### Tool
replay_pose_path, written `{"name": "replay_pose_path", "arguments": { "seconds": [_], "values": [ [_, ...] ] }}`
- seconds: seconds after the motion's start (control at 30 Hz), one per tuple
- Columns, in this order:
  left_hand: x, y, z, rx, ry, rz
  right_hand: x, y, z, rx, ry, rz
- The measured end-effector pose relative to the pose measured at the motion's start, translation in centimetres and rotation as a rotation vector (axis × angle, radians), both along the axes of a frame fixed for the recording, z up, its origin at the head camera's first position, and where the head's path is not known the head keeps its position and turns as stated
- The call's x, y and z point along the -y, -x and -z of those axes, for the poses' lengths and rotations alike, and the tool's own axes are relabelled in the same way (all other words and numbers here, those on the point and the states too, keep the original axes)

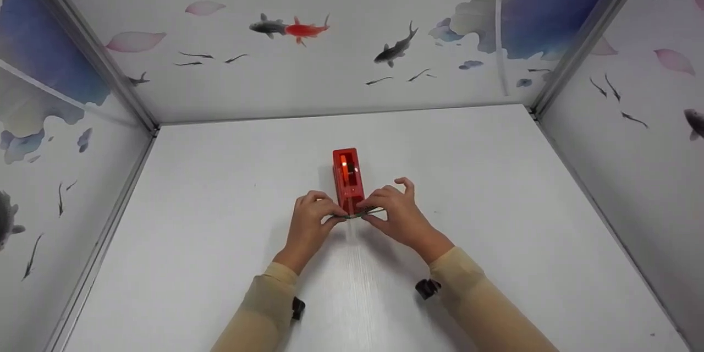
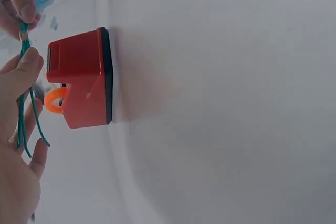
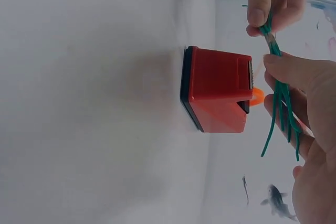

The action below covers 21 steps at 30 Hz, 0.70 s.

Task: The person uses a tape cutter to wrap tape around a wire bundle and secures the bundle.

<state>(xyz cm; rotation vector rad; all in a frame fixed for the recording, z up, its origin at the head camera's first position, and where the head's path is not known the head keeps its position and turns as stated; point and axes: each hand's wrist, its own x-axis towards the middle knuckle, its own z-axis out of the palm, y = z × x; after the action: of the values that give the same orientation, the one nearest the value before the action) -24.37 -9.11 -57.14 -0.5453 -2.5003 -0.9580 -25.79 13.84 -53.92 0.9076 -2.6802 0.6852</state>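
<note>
Both hands meet in front of a red tape dispenser (image 1: 355, 191), pinching a thin bundle of green wires (image 3: 275, 49) between them. The left hand (image 1: 312, 217) holds one side between thumb and fingers. From the other side the right hand (image 1: 400, 214) pinches the bundle, its little finger lifted away. Between the two grips, a short pale, shiny band (image 3: 270, 39) wraps the wires. Loose green ends (image 2: 35, 116) splay out along the left palm in the left wrist view, and others hang past the right fingers in the right wrist view.
An orange ring (image 2: 55, 100) sits in the dispenser, whose serrated cutter (image 3: 251, 74) faces the hands. Panels printed with fish (image 1: 393, 52) enclose the white table (image 1: 220, 176) at the back and both sides. Black wrist devices (image 1: 427, 289) show at both sleeves.
</note>
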Motion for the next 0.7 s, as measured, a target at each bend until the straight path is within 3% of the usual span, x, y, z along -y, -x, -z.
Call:
{"name": "replay_pose_path", "arguments": {
  "seconds": [0.13,0.4,0.57,0.7],
  "values": [
    [0.2,-0.1,0.2,-0.063,0.038,-0.038,0.2,0.0,-0.4,0.013,-0.087,0.012],
    [-0.1,-0.4,0.0,-0.098,0.058,-0.072,0.7,-0.2,-0.9,0.035,-0.201,0.044],
    [-0.3,-0.4,-0.4,-0.11,0.065,-0.081,0.9,-0.2,-1.3,0.105,-0.238,0.058],
    [-0.3,-0.5,-0.6,-0.122,0.079,-0.084,1.0,-0.2,-1.4,0.098,-0.242,0.049]
  ]
}}
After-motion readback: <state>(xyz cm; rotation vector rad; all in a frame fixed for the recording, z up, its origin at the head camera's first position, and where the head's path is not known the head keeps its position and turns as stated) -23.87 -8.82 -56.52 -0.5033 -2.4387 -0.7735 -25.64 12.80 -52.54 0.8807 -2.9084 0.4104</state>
